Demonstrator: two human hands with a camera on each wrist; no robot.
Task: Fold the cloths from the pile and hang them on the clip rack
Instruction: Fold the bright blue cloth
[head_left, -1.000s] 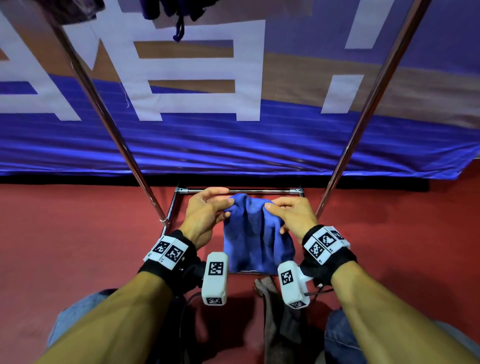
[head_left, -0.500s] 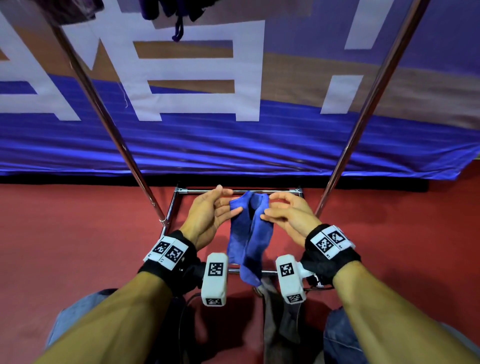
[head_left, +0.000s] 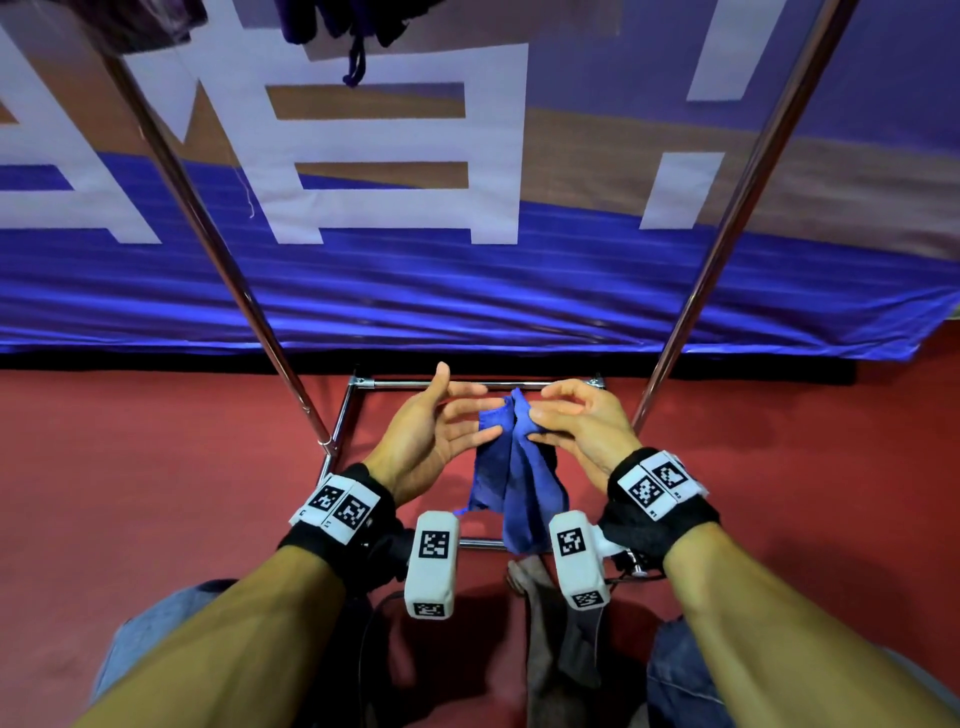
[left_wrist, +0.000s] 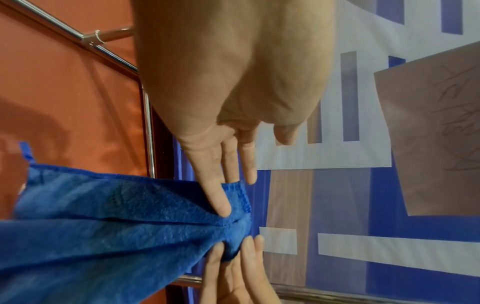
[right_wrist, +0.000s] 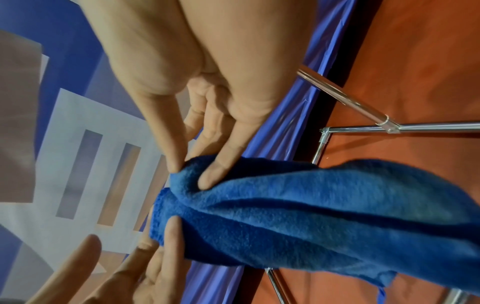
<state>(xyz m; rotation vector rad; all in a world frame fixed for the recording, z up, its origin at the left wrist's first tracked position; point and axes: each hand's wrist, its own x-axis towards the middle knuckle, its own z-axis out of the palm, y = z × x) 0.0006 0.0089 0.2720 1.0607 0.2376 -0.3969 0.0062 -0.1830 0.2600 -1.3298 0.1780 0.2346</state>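
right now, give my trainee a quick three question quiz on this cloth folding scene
1. True or false: the blue fleece cloth hangs bunched between the hands, above the red floor.
2. Which hand pinches the cloth's top edge between thumb and fingers?
A. left hand
B. right hand
C. neither
3. Fill in: the left hand's fingers are ____ and only touch the cloth.

Key: 1 true; 2 B; 3 straight. The right wrist view shows the pinch; the left wrist view shows straight fingertips on the fabric. A grey cloth lies below, by the chrome rack frame.
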